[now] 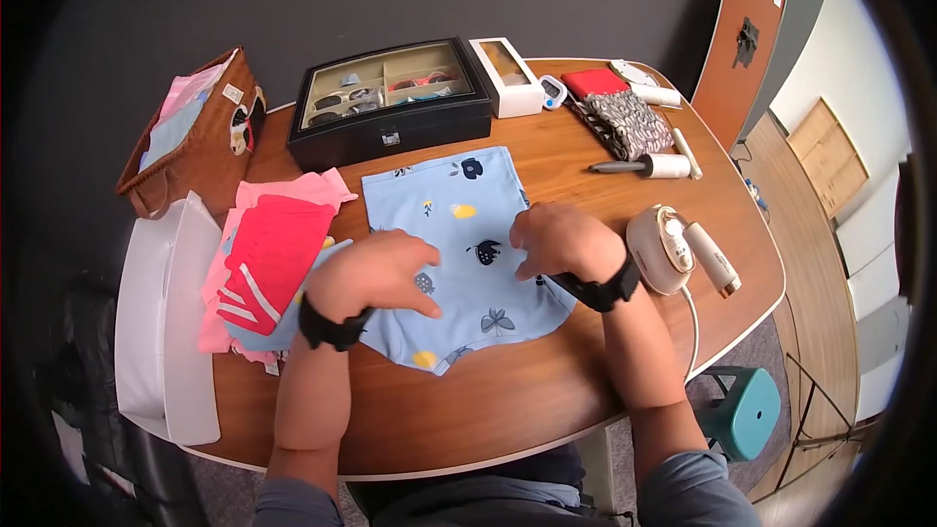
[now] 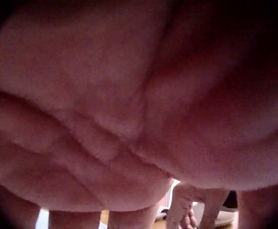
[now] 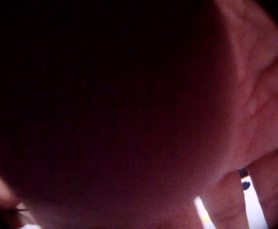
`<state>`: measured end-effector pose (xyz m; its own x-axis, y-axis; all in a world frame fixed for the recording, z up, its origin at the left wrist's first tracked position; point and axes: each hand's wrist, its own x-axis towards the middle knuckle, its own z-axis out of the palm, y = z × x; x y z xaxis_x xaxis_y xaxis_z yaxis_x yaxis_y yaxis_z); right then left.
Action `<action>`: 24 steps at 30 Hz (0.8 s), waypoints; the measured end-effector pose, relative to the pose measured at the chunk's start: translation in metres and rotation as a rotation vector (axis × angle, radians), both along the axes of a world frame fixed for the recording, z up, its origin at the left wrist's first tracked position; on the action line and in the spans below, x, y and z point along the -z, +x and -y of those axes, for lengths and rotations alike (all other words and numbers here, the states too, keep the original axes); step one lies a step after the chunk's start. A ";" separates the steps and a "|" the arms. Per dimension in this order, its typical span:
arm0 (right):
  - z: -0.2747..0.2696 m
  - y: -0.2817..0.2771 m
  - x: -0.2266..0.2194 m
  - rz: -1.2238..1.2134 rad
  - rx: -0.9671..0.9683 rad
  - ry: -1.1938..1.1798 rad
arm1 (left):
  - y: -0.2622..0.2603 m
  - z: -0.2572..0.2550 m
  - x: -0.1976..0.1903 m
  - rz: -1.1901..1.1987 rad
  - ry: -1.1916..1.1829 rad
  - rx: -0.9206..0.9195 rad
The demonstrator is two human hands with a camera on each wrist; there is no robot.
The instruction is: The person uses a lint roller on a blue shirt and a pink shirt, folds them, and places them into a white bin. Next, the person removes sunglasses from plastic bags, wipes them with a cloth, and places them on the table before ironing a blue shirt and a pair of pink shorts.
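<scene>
A light blue garment (image 1: 444,283) printed with strawberries, lemons and leaves lies spread on the wooden table in the head view. Over its left side hovers my left hand (image 1: 376,273), thumb and fingers apart and pointing inward. My right hand (image 1: 566,242) is at the garment's right edge, fingers bent loosely toward the cloth. Neither hand shows cloth pinched in it. The left wrist view is mostly filled by the palm (image 2: 105,119), with the other hand (image 2: 191,205) small beyond it. In the right wrist view the palm is dark, and pale cloth (image 3: 256,205) shows between the fingers (image 3: 229,200).
Left of the garment are stacked clothes (image 1: 278,244), a white bin (image 1: 161,332) and a brown basket (image 1: 185,141). Behind stand a black glasses case (image 1: 390,141) and a white box (image 1: 517,98). To the right lie a lint roller (image 1: 669,167), patterned cloth (image 1: 630,122) and a garment steamer (image 1: 659,254).
</scene>
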<state>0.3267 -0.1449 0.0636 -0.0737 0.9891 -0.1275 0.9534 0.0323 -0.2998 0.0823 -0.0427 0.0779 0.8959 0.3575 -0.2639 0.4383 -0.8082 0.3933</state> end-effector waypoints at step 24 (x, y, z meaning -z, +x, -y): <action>0.150 0.084 -0.027 0.503 0.612 0.353 | 0.060 0.137 0.071 0.178 0.462 0.137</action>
<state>0.4107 -0.2951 0.0911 0.4675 0.8240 0.3201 0.8501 -0.5184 0.0929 0.1426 -0.1801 0.0072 0.9593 0.2771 0.0548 0.2752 -0.9605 0.0399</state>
